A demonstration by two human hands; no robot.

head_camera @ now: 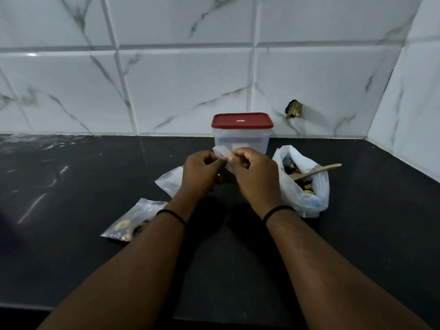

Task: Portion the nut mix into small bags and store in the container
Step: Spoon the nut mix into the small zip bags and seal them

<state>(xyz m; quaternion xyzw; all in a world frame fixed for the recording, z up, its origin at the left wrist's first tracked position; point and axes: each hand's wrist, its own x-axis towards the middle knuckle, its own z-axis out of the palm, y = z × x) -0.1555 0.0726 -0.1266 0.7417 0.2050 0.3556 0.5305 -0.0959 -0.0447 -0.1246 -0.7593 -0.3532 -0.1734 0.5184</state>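
Two hands are in view, both raised over the black countertop (71,186) near the centre. The left hand (198,173) and the right hand (256,177) each have fingers curled in, pinching the top edge of one small clear bag (222,155) between them. Most of that bag is hidden behind the hands; its contents cannot be made out.

One container (241,139), translucent with a red lid (241,120) fitted on, stands at twelve o'clock from the hands, against the tiled wall (166,79). What it holds cannot be told.

One large white plastic bag (309,194) of nut mix (302,179) sits at three o'clock, just beside the right hand, mouth open. One wooden spoon (316,171) rests in it, handle pointing toward three o'clock; its bowl is buried in the mix.

Small bags counted: three visible. Besides the held one, one clear bag (170,181) lies at nine o'clock, partly covered by the left hand, contents unclear. One filled bag (133,220) lies at eight o'clock, flat on the counter, its right edge hidden by the left forearm.

One dark band (172,214) circles the left wrist, another band (277,210) the right. One dark broken patch (294,108) marks the wall at one o'clock.
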